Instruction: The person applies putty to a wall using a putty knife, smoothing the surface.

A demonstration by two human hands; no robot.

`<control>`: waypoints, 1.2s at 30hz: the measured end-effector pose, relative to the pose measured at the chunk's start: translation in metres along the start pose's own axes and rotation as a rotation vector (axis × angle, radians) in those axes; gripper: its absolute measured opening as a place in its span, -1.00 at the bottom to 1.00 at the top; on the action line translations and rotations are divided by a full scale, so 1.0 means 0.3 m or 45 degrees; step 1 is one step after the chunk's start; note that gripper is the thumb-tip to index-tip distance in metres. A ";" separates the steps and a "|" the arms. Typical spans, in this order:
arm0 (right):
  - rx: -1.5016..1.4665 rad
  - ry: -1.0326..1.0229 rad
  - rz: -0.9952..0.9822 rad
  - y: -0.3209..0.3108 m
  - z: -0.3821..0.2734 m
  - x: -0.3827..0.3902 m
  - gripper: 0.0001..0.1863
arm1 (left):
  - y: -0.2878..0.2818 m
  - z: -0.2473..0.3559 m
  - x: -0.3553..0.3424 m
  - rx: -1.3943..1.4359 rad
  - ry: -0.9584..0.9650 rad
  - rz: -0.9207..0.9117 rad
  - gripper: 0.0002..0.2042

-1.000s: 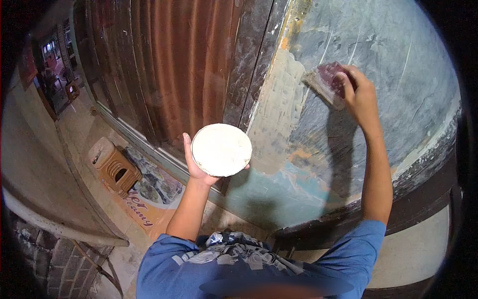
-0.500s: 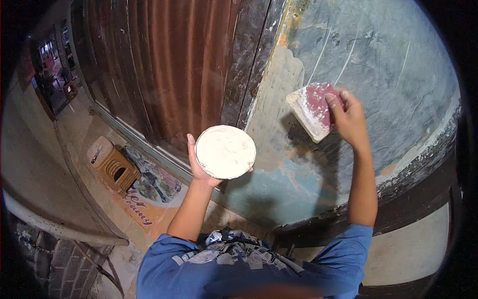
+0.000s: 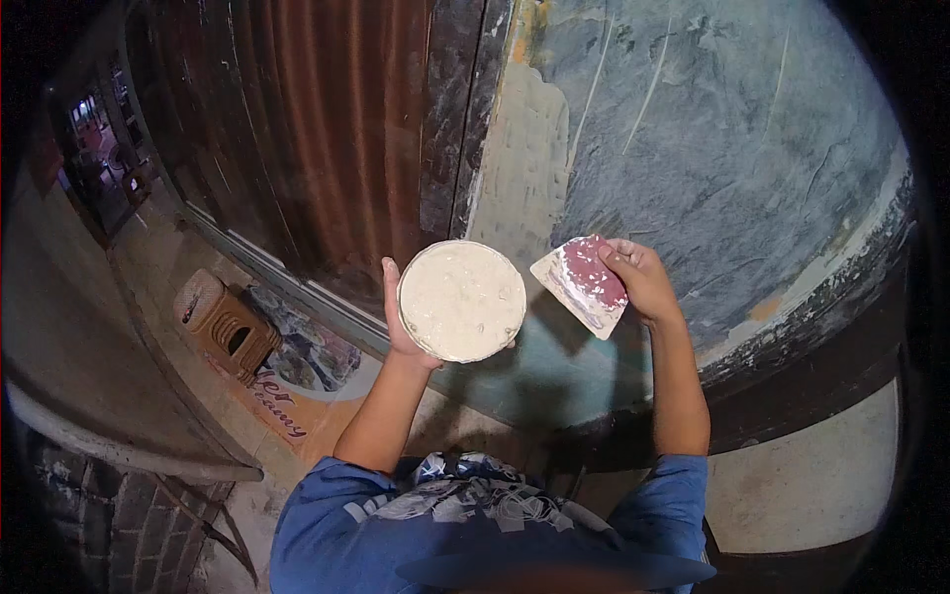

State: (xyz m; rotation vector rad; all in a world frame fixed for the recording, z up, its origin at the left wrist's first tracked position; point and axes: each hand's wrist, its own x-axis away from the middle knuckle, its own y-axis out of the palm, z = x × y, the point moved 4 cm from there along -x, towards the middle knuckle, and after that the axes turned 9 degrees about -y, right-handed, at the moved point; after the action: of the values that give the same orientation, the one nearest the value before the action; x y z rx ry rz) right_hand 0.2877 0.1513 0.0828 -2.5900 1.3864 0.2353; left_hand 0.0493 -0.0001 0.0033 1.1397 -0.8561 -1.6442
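My left hand [image 3: 401, 332] is wrapped round a round container [image 3: 460, 297] of creamy off-white filler, holding it level at the middle of the view. Just to its right, my right hand [image 3: 641, 282] pinches a dark pink, flat scraper [image 3: 584, 277] smeared with white filler along its lower edge. Behind both hands stands a mottled blue-grey wall [image 3: 712, 148]; a pale vertical band of filler [image 3: 520, 148] runs beside its left edge.
Brown corrugated panels [image 3: 327, 119] in a dark frame stand left of the wall. Stacked brown plastic stools [image 3: 228, 327] lie on a printed mat [image 3: 297, 416] at lower left. A block wall [image 3: 84, 510] is at bottom left. A doorway [image 3: 99, 139] opens far left.
My right hand has drawn the scraper down from the upper wall toward the container, its pink face now showing. My left hand and the container have shifted slightly right.
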 end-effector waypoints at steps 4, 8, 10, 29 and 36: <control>0.089 0.049 -0.125 0.010 0.019 0.044 -0.76 | 0.024 -0.057 -0.005 -0.007 -0.008 0.094 -0.05; 0.186 0.081 0.002 -0.100 0.002 0.060 -0.77 | 0.043 -0.119 0.003 -0.010 -0.016 0.034 -0.05; 0.110 0.108 -0.009 -0.124 -0.038 0.078 -0.77 | 0.048 -0.149 0.008 0.000 -0.023 0.089 -0.04; 0.067 0.163 -0.217 -0.112 -0.050 0.173 -0.76 | 0.090 -0.292 0.055 0.041 -0.052 -0.026 0.02; -0.644 0.141 -0.204 -0.110 0.128 0.165 -0.73 | 0.098 -0.307 0.026 0.074 -0.013 0.048 -0.01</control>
State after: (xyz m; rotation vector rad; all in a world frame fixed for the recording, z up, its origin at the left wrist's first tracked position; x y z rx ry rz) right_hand 0.3406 0.1388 0.0374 -3.1498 1.2735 0.4791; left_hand 0.1439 -0.0202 -0.0026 1.1488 -0.9321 -1.6044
